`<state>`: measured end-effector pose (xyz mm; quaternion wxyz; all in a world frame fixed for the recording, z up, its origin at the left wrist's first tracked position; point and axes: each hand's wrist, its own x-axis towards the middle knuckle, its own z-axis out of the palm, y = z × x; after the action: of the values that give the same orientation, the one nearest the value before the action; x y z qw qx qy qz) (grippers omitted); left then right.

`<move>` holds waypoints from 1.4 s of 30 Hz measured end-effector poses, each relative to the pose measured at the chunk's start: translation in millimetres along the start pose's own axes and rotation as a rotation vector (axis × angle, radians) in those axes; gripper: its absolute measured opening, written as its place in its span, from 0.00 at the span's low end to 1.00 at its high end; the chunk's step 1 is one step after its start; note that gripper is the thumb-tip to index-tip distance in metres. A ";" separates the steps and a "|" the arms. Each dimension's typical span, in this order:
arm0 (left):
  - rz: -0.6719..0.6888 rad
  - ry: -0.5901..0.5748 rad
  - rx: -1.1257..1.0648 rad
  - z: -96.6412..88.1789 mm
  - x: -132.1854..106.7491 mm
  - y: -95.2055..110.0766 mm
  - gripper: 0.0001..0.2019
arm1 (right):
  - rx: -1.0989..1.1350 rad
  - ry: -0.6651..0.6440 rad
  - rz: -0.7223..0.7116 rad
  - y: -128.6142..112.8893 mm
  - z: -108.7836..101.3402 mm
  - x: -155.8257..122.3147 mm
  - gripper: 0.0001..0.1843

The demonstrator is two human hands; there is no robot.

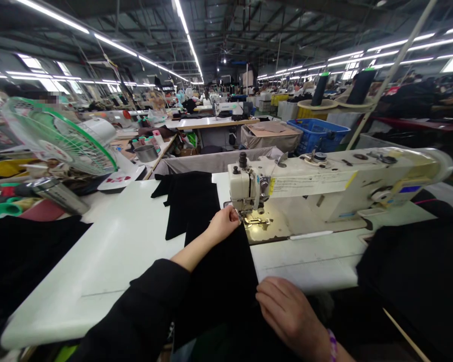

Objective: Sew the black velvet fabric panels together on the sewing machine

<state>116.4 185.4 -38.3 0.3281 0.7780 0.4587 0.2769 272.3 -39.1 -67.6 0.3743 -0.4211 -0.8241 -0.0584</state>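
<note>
A long piece of black fabric (222, 271) runs over the pale sewing table (113, 251) and off its front edge. At the needle end of the white sewing machine (305, 183), my left hand (224, 223) is closed in a pinch above the fabric, close to the presser foot. What lies between those fingertips is too small to make out. My right hand (287, 309), low at the table's front edge, has its fingers curled on the fabric's right edge. The machine's lamp lights the metal needle plate (258, 221) just right of the fabric.
To the left stand a fan with a green rim (60, 136) and a steel flask (58, 195). More black cloth lies at the far left (26, 251) and right (419, 271). Behind the machine are a blue basket (317, 136) and dark thread cones (319, 89).
</note>
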 end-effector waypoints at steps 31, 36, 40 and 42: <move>0.032 0.156 0.243 -51.4 27.6 -17.4 0.05 | 0.096 -0.012 0.068 4.8 9.1 15.9 0.14; -0.010 0.098 0.379 -70.2 52.1 -38.9 0.09 | 0.110 -0.014 0.070 7.0 12.1 14.8 0.14; -0.023 0.050 0.460 -65.8 65.4 -55.7 0.12 | 0.127 0.008 0.058 8.4 14.7 12.9 0.13; -0.014 0.029 0.484 -65.1 66.3 -62.7 0.15 | 0.127 0.023 0.059 8.3 15.4 12.3 0.13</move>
<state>63.7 284.2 -36.5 0.1273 0.8268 0.5216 0.1677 265.2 -19.5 -72.3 0.4111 -0.4198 -0.8092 0.0002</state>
